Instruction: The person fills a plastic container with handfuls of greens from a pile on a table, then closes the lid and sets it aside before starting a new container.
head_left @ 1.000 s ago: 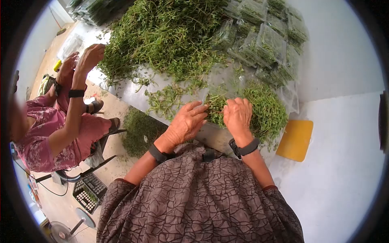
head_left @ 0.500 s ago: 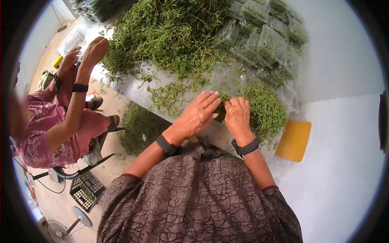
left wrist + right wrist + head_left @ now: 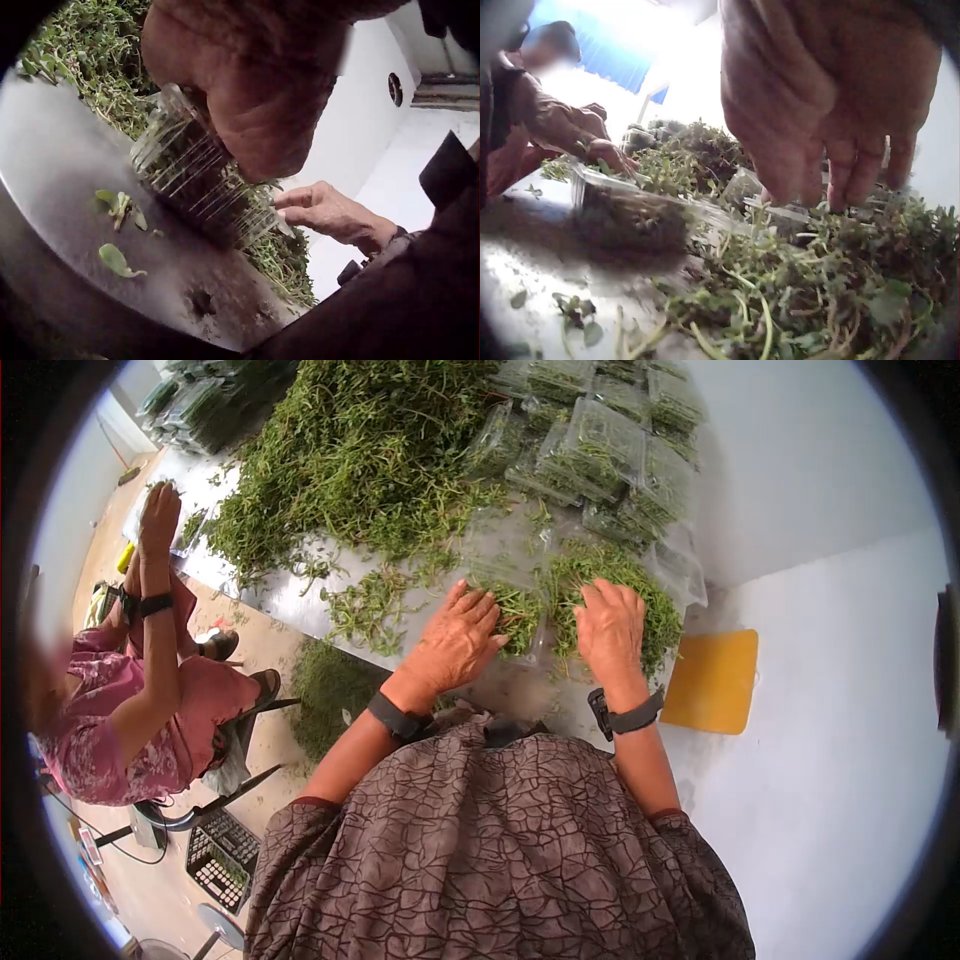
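A clear ribbed plastic box filled with leafy green sprigs stands at the near table edge. My left hand rests its fingers over the sprigs at the box's left side, the thumb toward the near side. In the right wrist view, that left hand lies across the top of the box. My right hand is over the loose sprigs right of the box. Its fingers point down toward these sprigs, separated, tips partly hidden among leaves and clear plastic.
A large heap of sprigs covers the table's far side, with filled clear boxes stacked to its right. Another person sits at the left. More greens lie below the table edge, and a yellow board is at right.
My right hand has moved right, away from the left hand, and its fingers have loosened. The left hand has drawn back slightly left. The view has shifted; the other person's hands have come together.
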Demonstrator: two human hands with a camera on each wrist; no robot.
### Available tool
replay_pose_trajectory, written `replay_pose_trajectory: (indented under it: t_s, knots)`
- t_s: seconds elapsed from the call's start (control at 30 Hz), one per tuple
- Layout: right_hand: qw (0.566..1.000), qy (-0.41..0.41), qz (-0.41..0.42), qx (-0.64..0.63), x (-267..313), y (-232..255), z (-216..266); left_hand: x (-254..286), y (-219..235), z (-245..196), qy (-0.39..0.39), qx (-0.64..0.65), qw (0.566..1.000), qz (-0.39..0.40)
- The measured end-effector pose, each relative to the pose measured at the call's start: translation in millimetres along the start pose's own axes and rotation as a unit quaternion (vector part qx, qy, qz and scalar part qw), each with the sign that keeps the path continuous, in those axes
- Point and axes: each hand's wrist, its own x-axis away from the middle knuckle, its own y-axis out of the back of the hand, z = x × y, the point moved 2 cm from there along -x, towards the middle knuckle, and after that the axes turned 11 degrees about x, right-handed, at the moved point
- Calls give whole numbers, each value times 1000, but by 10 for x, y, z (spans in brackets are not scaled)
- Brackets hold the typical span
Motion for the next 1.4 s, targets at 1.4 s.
replay_pose_trajectory:
  t_s: [1.4]
  knots:
    - [952, -213, -49, -215, -21, 194, -509, -95, -82, -200, 1, 36, 999, 37]
